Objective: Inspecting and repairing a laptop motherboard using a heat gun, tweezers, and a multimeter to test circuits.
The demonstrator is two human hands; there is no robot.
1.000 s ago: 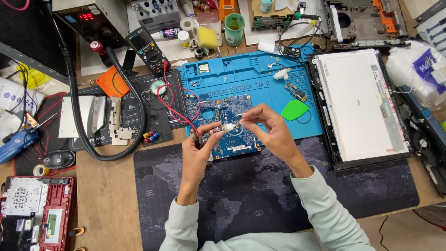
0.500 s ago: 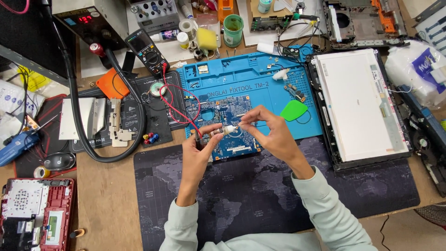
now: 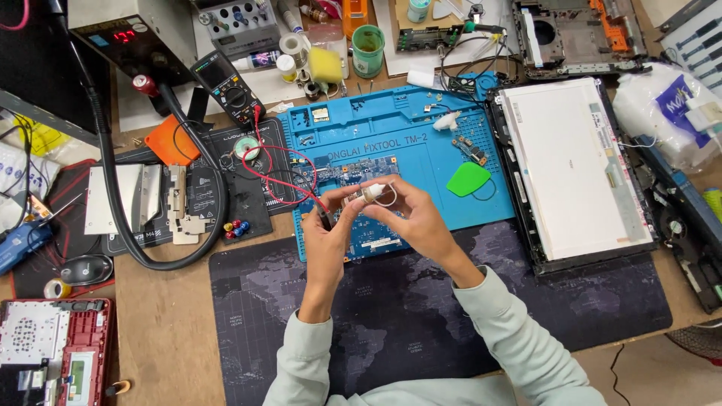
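Both hands meet over a blue circuit board [image 3: 353,177] lying on a blue work mat [image 3: 391,143]. My right hand [image 3: 410,218] pinches a small white, ringed object [image 3: 374,193] between thumb and fingers. Touching the same white object with its fingertips, my left hand [image 3: 331,229] also grips a dark probe [image 3: 325,219] with a red lead [image 3: 274,177] running back to the multimeter [image 3: 226,86]. The rest of the white object is hidden by the fingers.
A laptop screen panel [image 3: 575,169] lies to the right, a green pick [image 3: 466,180] on the mat. A black hose [image 3: 143,225] loops at the left beside metal brackets [image 3: 177,203]. A dark map-print mat [image 3: 421,316] lies in front. A red laptop case [image 3: 53,349] sits bottom left.
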